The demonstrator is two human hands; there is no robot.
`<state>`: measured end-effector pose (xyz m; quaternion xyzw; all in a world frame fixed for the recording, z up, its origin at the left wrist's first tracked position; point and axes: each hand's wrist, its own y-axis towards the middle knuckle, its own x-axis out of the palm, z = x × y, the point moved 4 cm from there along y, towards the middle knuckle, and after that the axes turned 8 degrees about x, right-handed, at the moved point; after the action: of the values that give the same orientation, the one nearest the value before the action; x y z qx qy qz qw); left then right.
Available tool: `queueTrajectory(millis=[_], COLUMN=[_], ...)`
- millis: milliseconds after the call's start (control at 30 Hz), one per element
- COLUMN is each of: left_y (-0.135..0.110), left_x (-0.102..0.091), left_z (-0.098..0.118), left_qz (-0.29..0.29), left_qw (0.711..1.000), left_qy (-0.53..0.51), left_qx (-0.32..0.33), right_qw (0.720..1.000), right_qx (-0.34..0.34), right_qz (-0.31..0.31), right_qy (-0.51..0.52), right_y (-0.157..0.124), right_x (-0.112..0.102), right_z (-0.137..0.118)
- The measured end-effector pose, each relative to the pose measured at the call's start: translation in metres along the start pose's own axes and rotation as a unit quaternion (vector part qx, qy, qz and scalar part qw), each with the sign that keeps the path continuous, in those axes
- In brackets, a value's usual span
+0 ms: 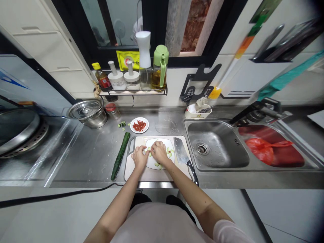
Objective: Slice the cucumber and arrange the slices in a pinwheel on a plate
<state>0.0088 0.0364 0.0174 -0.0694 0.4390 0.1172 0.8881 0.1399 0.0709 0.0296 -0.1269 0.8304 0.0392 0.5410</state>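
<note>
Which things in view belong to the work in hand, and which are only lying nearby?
Seem to belong: square white plate, cucumber slices, red pieces, cutting board; probably long cucumber and kitchen knife.
Seem merely nearby: lidded steel pot, oil bottle, red plastic bag.

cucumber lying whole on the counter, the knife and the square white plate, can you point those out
cucumber [120,156], head view: middle of its dark green length
knife [182,154], head view: the metal blade
square white plate [152,164], head view: bare patch at its lower left
</note>
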Motion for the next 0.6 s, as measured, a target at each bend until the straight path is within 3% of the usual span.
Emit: queueTrajectory(millis=[300,467,600], left_y=[0.002,0.002,-0.004], left_x=[-0.013,-0.032,-0.040], left_z=[0.001,-0.008,-0.024], left_qz=[0.039,0.089,0.094], left_qw=[0.998,0.993,0.990], left_qy=[-0.046,-0.082,-0.104], left_qx=[-0.007,-0.017,-0.022], right_qw=[0.995,0.970,0.941], right_qx=[0.032,0.060,0.090], right_qz=[0.046,0.167,0.255], right_qy=[0.083,0.167,0.205], right_y=[0.001,-0.002,-0.023], right_x=[-0.019,-0.056,-0.082], right_z=[0.010,0.037,0.069])
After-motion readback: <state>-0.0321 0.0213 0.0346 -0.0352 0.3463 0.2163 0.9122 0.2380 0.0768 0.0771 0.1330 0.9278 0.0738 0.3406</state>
